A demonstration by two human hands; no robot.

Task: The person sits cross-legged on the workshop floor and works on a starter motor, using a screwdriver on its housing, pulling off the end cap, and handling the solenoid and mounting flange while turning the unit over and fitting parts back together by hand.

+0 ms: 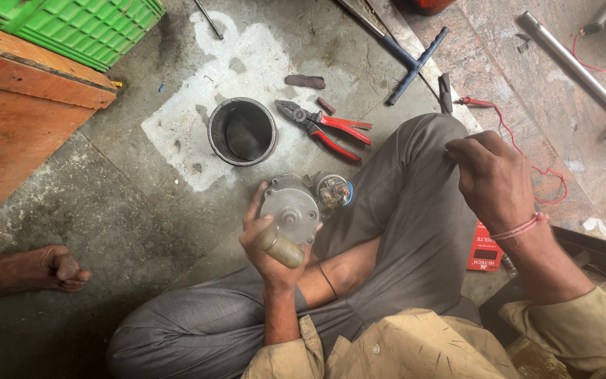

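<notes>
Concrete floor | one starter motor in left hand | one pliers

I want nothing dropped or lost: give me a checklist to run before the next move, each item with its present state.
1. Left hand grips grey metal motor housing: ok.
2. Housing held clear of the concrete floor: ok.
3. Right hand free of tools: cannot tell, fingers pinched on the knee.
4. Red-handled pliers lying near: ok.
5. Round black metal cylinder upright on floor: ok.
6. Thin red wire clear of the legs: not ok.
</notes>
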